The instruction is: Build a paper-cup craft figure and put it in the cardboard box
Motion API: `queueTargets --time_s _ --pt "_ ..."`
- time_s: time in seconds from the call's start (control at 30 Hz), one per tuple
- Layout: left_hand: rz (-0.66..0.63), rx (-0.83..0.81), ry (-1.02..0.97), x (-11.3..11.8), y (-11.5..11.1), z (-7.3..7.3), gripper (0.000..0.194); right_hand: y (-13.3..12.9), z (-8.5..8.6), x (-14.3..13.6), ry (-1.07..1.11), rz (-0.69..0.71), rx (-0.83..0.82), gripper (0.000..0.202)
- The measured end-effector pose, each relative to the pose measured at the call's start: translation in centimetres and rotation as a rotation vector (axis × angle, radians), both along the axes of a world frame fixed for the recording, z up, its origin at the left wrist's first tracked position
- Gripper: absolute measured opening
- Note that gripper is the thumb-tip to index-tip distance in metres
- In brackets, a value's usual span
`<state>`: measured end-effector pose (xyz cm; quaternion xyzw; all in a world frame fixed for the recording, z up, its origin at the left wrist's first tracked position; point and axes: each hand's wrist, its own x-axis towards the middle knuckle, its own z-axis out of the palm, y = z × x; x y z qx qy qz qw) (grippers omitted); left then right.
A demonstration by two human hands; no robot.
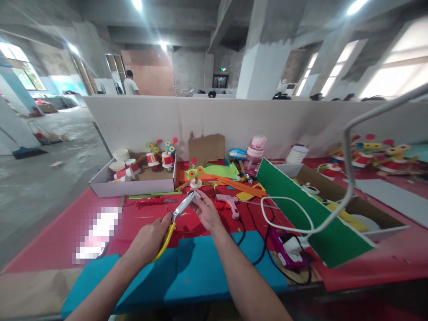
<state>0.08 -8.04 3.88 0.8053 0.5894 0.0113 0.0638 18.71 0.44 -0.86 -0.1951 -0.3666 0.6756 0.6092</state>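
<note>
Head camera shows the left hand [150, 236] gripping yellow-handled scissors [177, 216], blades parted, while the right hand [207, 211] pinches a small white piece [196, 194] at their tip.

Taking the pink plastic glue gun [229, 204] as landmark: an open white cardboard box [132, 186] is set to its left, a green foam board [310, 223] to its right, a blue foam sheet [200, 267] before it.

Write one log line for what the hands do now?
left hand: holds yellow-handled scissors | right hand: pinches small white piece at blades | glue gun: lying untouched
</note>
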Motion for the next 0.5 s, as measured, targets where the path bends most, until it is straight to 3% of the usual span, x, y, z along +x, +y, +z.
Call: queueTargets --time_s 0.5 --pt "-0.020 -0.061 -0.134 -0.57 -0.23 -0.13 0.044 0.16 -0.47 -0.17 0.004 -0.010 -0.002 0.036"
